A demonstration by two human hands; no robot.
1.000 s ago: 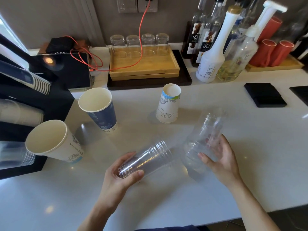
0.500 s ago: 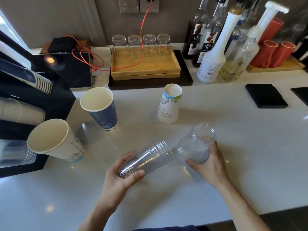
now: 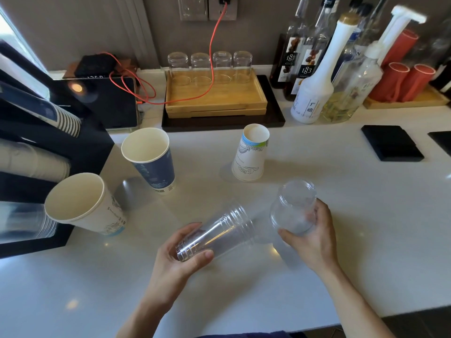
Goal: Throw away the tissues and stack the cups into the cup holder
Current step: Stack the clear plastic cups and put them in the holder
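My left hand [image 3: 181, 259] grips a clear plastic cup [image 3: 219, 232] lying sideways, its mouth toward the right. My right hand [image 3: 310, 237] holds a second clear plastic cup [image 3: 294, 209], base up, just right of the first cup's mouth. On the white counter stand a blue paper cup [image 3: 151, 159], a white paper cup [image 3: 85, 203] and an upside-down white printed paper cup [image 3: 251, 154]. The black cup holder [image 3: 44, 152] at the left edge carries stacks of blue, white and clear cups. No tissue is visible.
A wooden tray [image 3: 214, 98] with several upturned glasses sits at the back, a red cable across it. Syrup bottles [image 3: 317, 76] and red cups [image 3: 402, 79] crowd the back right. Black coasters [image 3: 390, 142] lie to the right. The counter's front edge runs near my arms.
My right hand has swung its clear cup from leaning away to base up and brought it close to the mouth of the cup in my left hand, which stayed put.
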